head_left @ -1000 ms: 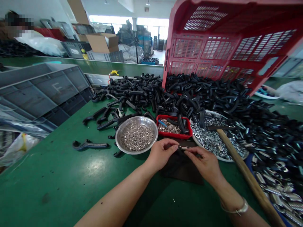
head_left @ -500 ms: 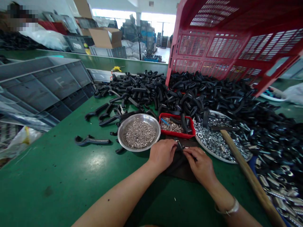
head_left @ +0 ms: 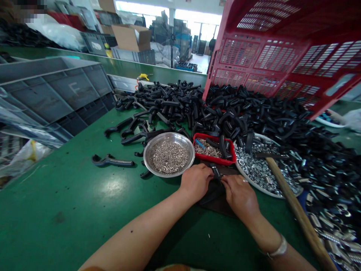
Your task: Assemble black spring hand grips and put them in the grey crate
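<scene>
My left hand [head_left: 196, 183] is closed on a black plastic handle [head_left: 216, 172], near the end that has small metal fittings. From the other side, my right hand [head_left: 241, 194] pinches a small metal spring, mostly hidden by the fingertips, against that same end. The handle's grip runs down toward me between the hands, over a dark mat [head_left: 222, 205]. Just beyond the hands stands a red tray [head_left: 229, 162] with small pins and a few black handles in it. A metal bowl [head_left: 149, 165] full of small pins is left of it.
A round tray [head_left: 259, 185] of metal parts lies on the right, with a wooden-handled hammer [head_left: 293, 205] across it. Black handles [head_left: 169, 103] are heaped behind, under a tipped red crate [head_left: 239, 71]. One handle [head_left: 113, 161] lies left; grey bins [head_left: 76, 90] stand beyond.
My right fingers have closed in on the handle's end, so the spring between them shows less. The whole view has shifted slightly.
</scene>
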